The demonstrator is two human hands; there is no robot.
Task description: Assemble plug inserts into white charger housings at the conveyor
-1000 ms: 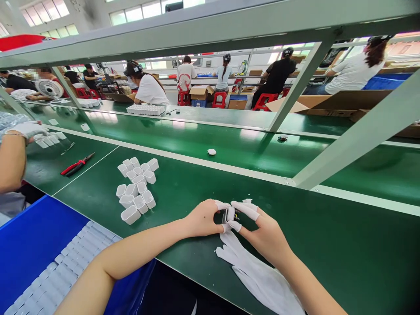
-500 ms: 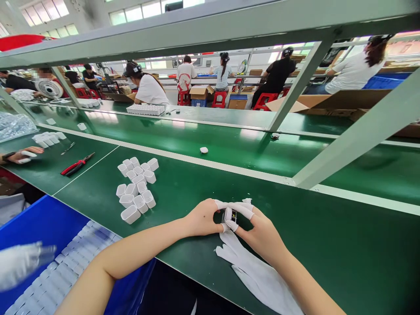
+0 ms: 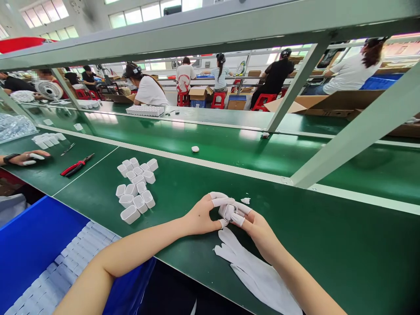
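A small white device (image 3: 227, 211) with a metal-looking rim is held between both hands above the green table. My left hand (image 3: 205, 215) wraps round its left side, thumb below and fingers above. From the right, my right hand (image 3: 255, 223) pinches it near the rim. White covers sit on the fingertips of both. Just beneath lies a white cloth glove (image 3: 259, 271), and a small white scrap (image 3: 245, 201) is behind my right hand. Several open white cups (image 3: 130, 214) stand in a group to the left.
Red-handled pliers (image 3: 77, 166) and a co-worker's hand (image 3: 31, 157) are at the left. A blue bin (image 3: 29, 232) holds rows of white pieces. A slanted metal post (image 3: 354, 127) rises at the right. A white piece (image 3: 195, 149) sits on the strip beyond.
The device has turned in my hands, showing more of its white body. The co-worker's hand moved right. A blurred gloved hand left the bin. Pieces on the far strip shifted left.
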